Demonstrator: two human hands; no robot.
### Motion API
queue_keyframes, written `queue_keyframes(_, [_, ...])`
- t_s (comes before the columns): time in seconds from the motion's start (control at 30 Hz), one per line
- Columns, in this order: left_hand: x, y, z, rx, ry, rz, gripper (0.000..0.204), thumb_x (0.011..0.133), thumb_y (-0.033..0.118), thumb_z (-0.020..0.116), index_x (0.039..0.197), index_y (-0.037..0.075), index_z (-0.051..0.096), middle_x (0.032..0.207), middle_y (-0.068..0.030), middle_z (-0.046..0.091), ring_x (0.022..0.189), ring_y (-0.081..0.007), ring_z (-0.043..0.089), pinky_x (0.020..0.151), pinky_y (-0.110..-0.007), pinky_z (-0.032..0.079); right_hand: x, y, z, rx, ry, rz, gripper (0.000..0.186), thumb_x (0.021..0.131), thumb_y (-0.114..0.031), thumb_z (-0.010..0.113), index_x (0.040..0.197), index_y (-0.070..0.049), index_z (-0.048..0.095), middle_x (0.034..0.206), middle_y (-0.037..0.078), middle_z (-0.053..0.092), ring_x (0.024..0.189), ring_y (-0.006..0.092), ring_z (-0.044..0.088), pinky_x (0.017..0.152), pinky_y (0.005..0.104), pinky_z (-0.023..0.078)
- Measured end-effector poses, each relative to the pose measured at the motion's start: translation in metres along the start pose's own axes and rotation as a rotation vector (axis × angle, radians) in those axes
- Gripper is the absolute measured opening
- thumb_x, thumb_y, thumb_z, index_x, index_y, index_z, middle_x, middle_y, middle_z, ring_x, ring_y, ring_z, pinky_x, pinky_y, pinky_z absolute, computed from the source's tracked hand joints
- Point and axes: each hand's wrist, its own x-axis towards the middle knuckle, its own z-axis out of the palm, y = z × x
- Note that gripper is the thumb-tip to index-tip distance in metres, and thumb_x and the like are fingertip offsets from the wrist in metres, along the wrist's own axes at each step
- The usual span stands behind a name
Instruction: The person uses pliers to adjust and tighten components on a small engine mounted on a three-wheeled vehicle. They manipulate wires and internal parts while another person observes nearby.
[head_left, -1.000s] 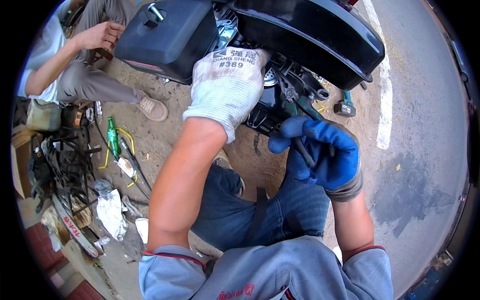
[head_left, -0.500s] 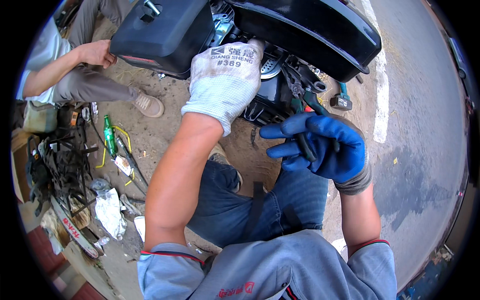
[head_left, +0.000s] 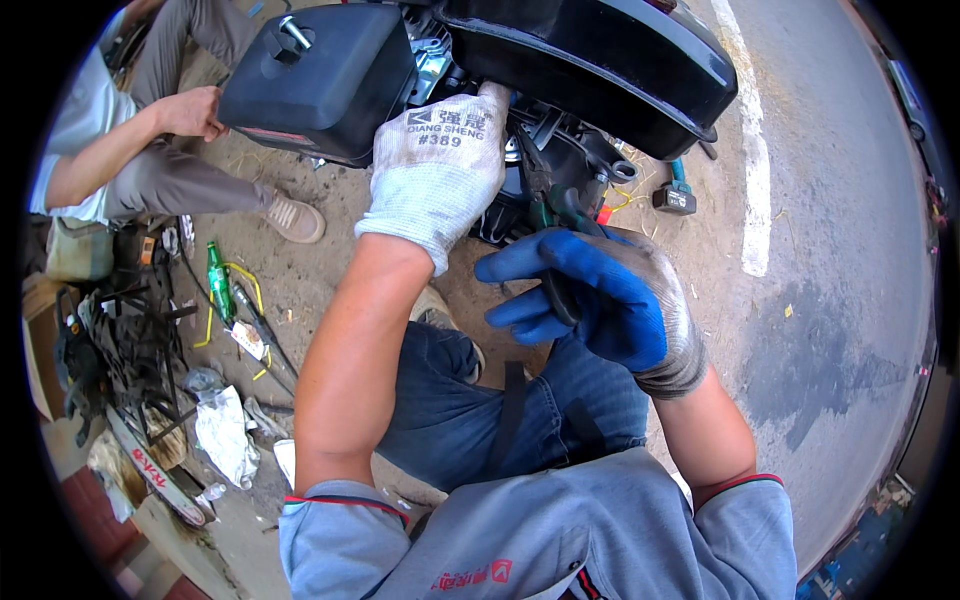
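Observation:
A small engine fills the upper middle, with a black box-shaped cover [head_left: 310, 80] on its left and a glossy black tank [head_left: 590, 70] on its right. My left hand [head_left: 440, 155], in a whitish knit glove, reaches into the gap between them; most of its fingers are hidden there. My right hand [head_left: 610, 295], in a blue-coated glove, holds pliers [head_left: 538, 175] by their dark handles, the fingers loosely curled. The jaws point up into the engine below the tank, close beside my left hand. What they touch, if anything, cannot be made out.
At left sits another person, one hand [head_left: 195, 112] by the black cover. A green bottle [head_left: 218, 268], cables, a chainsaw bar [head_left: 155, 468] and crumpled white plastic [head_left: 225, 435] lie on the ground. Right of the engine is a cordless tool [head_left: 676, 195], near a painted white line [head_left: 755, 190].
My right hand has moved left with the pliers, bringing their jaws closer to my left hand. My left hand stays in the gap. The view has shifted slightly.

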Motion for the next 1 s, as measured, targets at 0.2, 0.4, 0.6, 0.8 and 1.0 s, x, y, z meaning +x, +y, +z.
queue_keyframes(0.2, [0.002,-0.001,-0.002,-0.013,-0.013,0.005,0.023,0.094,0.014,0.051,0.113,0.007,0.061,0.094,-0.0140,0.074,0.089,-0.0331,0.074,0.075,-0.049,0.057,0.005,-0.003,0.009,-0.119,0.027,-0.123,0.046,0.108,-0.027,0.050,0.123,0.015,0.061,0.120,0.027,0.069,0.101,0.0372,0.074,0.086,0.0422,0.063])
queue_keyframes(0.4, [0.002,0.000,-0.003,-0.016,-0.050,0.000,0.022,0.094,0.015,0.051,0.113,0.007,0.061,0.094,-0.0152,0.073,0.089,-0.0340,0.074,0.076,-0.049,0.057,0.004,-0.012,0.012,-0.131,0.053,-0.070,0.047,0.108,-0.028,0.049,0.123,0.015,0.062,0.117,0.027,0.069,0.096,0.0328,0.073,0.089,0.0454,0.062])
queue_keyframes(0.6, [0.002,-0.002,0.000,-0.056,-0.028,0.005,0.023,0.094,0.015,0.051,0.114,0.007,0.061,0.095,-0.0156,0.073,0.089,-0.0339,0.074,0.076,-0.050,0.058,0.009,-0.014,0.012,0.090,0.045,-0.001,0.048,0.108,-0.028,0.047,0.124,0.015,0.061,0.118,0.027,0.068,0.085,0.0250,0.070,0.094,0.0513,0.060])
queue_keyframes(0.8, [0.002,-0.003,-0.002,-0.077,-0.055,-0.003,0.027,0.095,0.015,0.052,0.120,0.008,0.061,0.099,-0.0153,0.073,0.093,-0.0327,0.073,0.078,-0.048,0.058,0.014,-0.015,0.016,0.121,0.058,0.004,0.048,0.108,-0.029,0.047,0.126,0.014,0.060,0.121,0.026,0.067,0.075,0.0192,0.063,0.093,0.0511,0.059])
queue_keyframes(1.0, [0.003,-0.001,-0.005,-0.071,-0.102,-0.019,0.027,0.097,0.016,0.050,0.120,0.007,0.062,0.100,-0.0152,0.073,0.095,-0.0316,0.073,0.080,-0.046,0.058,0.015,-0.022,0.024,0.033,0.092,0.009,0.049,0.109,-0.034,0.045,0.126,0.008,0.063,0.114,0.020,0.069,0.071,0.0187,0.066,0.079,0.0398,0.059])
